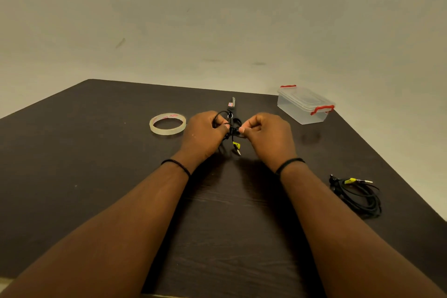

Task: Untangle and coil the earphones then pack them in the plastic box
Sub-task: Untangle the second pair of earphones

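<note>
Earphones in hand: black bundle [231, 128] held above the bench [96, 176] at centre, yellow-tagged plug hanging down at 6 o'clock.
Left hand [205, 135]: fingers curled round the cable loops, thumb pinching them.
Right hand [264, 134]: thumb and forefinger pinching the bundle's middle.
Plastic box [305, 104]: lid on, red clips, at 2 o'clock from the hands.
Second earphones [356, 195]: coiled on the bench at 4 o'clock.
Tape roll [167, 124]: flat, at 9 o'clock, just beside the left hand.
</note>
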